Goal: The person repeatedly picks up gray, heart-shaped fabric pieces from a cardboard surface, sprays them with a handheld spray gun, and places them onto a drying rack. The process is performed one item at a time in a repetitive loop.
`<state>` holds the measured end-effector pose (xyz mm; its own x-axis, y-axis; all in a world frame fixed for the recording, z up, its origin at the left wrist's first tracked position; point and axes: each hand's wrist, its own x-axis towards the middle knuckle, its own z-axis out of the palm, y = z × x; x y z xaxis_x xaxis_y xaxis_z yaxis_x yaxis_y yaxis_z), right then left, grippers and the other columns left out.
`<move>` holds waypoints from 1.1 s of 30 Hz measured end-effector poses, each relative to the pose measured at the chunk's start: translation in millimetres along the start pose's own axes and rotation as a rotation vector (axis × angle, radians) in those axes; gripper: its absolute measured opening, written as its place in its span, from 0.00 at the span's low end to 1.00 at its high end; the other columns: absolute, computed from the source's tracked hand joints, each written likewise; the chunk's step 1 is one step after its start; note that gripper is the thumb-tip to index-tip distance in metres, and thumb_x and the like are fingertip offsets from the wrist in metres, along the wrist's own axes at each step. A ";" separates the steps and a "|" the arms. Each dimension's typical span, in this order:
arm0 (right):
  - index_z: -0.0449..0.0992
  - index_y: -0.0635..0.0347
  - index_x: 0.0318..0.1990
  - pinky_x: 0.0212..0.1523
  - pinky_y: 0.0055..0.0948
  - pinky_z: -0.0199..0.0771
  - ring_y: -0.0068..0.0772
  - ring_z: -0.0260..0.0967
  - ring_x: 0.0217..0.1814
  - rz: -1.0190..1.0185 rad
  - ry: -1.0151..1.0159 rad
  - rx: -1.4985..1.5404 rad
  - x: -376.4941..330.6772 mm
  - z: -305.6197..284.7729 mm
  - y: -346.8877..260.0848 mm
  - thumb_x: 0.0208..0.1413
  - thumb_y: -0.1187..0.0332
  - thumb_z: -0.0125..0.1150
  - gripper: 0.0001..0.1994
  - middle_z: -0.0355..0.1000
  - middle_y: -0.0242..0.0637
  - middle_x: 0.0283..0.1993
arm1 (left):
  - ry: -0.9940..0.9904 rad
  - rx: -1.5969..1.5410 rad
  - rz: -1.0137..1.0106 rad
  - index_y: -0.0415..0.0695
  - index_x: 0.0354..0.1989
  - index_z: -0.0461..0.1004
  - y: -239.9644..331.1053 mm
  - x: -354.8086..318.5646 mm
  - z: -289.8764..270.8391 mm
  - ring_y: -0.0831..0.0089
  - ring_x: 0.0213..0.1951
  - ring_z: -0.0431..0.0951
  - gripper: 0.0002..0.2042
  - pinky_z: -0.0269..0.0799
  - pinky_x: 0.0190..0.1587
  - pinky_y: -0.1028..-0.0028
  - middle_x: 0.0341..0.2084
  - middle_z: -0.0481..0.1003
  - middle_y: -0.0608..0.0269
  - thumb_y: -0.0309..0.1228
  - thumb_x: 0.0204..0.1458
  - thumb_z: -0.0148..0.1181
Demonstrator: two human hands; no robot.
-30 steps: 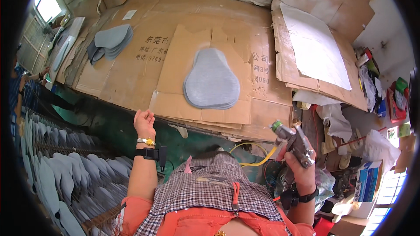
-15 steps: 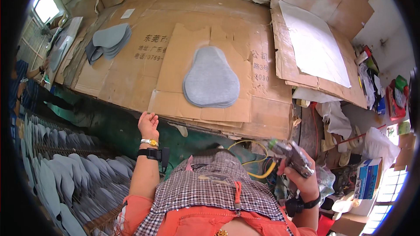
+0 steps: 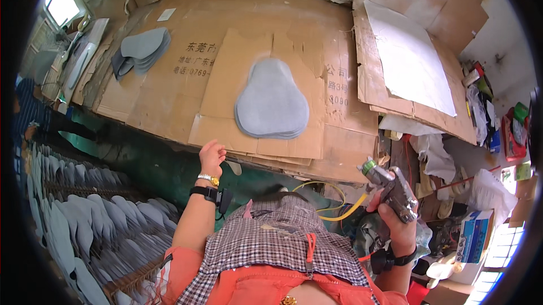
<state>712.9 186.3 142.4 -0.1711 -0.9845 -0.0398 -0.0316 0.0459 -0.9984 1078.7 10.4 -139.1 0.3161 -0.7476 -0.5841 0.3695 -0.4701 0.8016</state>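
The stack of grey pear-shaped pieces (image 3: 271, 98) lies on a cardboard sheet (image 3: 218, 107) on the cardboard-covered counter (image 3: 141, 96), its narrow end pointing away from the person; the edges of several layers show along its near side.

The right hand (image 3: 399, 227) is to the right of the stack and nearer the person, its fingers clamped on a metal spray gun (image 3: 395, 193) with a green ring; a yellow hose (image 3: 353, 208) loops beside it, nearer the person than the stack; the left hand (image 3: 211, 159) is to the left of the stack and nearer the person, by the counter's near edge, its fingers loosely bent and slightly apart, with nothing seen in them; whether it touches the counter I cannot tell.

Farther left of the stack sits a smaller pile of grey pieces (image 3: 144, 49); to its right lies a white sheet (image 3: 408, 59); rows of grey pieces (image 3: 102, 220) stand to its left, nearer the person; another person's striped sleeve (image 3: 28, 104) shows well to its left.
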 end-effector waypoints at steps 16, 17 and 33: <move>0.60 0.66 0.59 0.37 0.25 0.70 0.26 0.69 0.33 0.036 -0.159 -0.039 15.5 -36.8 3.6 0.46 0.76 0.63 0.30 0.70 0.37 0.31 | 0.123 1.090 0.361 0.48 0.46 0.74 -4.9 50.6 98.8 0.58 0.43 0.75 0.17 0.69 0.46 0.62 0.38 0.77 0.58 0.27 0.45 0.53; 0.60 0.66 0.59 0.37 0.26 0.70 0.26 0.69 0.33 0.028 -0.249 -0.063 11.5 -44.9 9.6 0.45 0.76 0.63 0.30 0.71 0.37 0.31 | 0.148 1.156 0.376 0.48 0.46 0.74 -8.2 57.1 98.2 0.58 0.44 0.74 0.17 0.68 0.47 0.60 0.39 0.77 0.58 0.28 0.45 0.53; 0.62 0.67 0.56 0.36 0.24 0.69 0.27 0.70 0.32 0.061 0.056 -0.063 20.3 -58.9 11.1 0.43 0.67 0.66 0.31 0.72 0.38 0.30 | 0.237 1.158 0.345 0.47 0.36 0.78 -14.1 68.7 117.2 0.57 0.42 0.76 0.10 0.71 0.45 0.61 0.37 0.77 0.54 0.29 0.44 0.56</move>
<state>651.1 176.8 132.8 -0.2288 -0.9687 -0.0962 -0.0813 0.1175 -0.9897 992.8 -89.3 -175.6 0.4386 -0.8684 -0.2313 -0.7199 -0.4936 0.4880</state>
